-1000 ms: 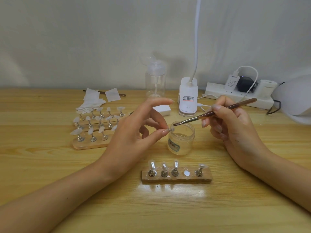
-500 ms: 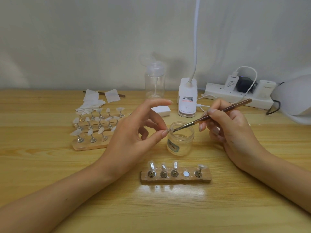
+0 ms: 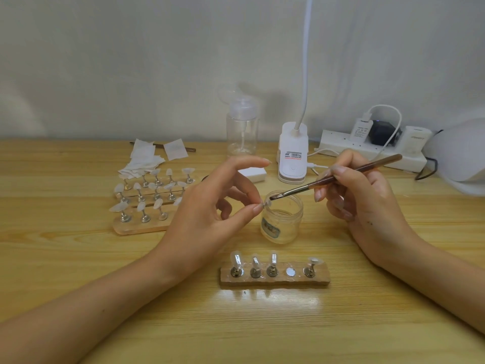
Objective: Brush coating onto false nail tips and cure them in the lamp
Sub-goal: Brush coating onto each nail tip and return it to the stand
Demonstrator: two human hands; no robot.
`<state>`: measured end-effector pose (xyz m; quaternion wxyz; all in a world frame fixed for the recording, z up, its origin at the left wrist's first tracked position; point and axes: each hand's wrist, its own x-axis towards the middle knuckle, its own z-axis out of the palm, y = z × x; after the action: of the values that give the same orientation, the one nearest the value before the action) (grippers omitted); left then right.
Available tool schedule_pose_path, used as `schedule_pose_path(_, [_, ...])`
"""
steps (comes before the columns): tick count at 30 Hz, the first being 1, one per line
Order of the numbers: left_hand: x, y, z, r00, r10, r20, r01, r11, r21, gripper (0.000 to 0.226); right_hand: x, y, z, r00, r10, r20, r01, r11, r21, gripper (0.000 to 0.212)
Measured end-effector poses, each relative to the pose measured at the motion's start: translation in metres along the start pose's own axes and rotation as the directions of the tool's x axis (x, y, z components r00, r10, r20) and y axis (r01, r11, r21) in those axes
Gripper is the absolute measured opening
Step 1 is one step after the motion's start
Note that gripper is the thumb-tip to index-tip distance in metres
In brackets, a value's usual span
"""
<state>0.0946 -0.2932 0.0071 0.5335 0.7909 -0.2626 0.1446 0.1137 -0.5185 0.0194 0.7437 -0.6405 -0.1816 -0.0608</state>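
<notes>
Left hand (image 3: 210,208) pinches a tiny clear false nail tip (image 3: 266,204) btwn thumb & one finger, other fingers spread out. Right hand (image 3: 362,198) grips a thin brown brush (image 3: 372,166); its dark hairs touch the tip, just over the small open clear jar (image 3: 282,222). In front sits a little wood block (image 3: 275,281) w/ 4 metal pegs & one bare spot. More white tips on wood stands (image 3: 147,224) are at the back left

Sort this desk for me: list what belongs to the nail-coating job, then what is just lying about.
In the job: left hand pinching a nail tip; right hand holding the brush; open jar; near holder of tips; far holders of tips; white domed lamp at the right edge.
Lying about: pump bottle; paper wipes; clip lamp; power strip; white block.
</notes>
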Motion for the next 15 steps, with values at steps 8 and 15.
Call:
schedule_pose_path(8, [0.0003,-0.0002,0.0003,1.0,0.004,0.001,-0.004,1.0,-0.013,0.05,-0.0009,0.0019,0.0,1.0,0.008,0.01,-0.008,0.999,-0.041,0.019])
schedule_pose_path(15, [0.0001,0.0008,0.0002,1.0,0.001,-0.002,-0.001,1.0,-0.008,0.05,-0.0001,0.0017,-0.0007,1.0,-0.004,-0.024,0.004,1.0,-0.026,0.027])
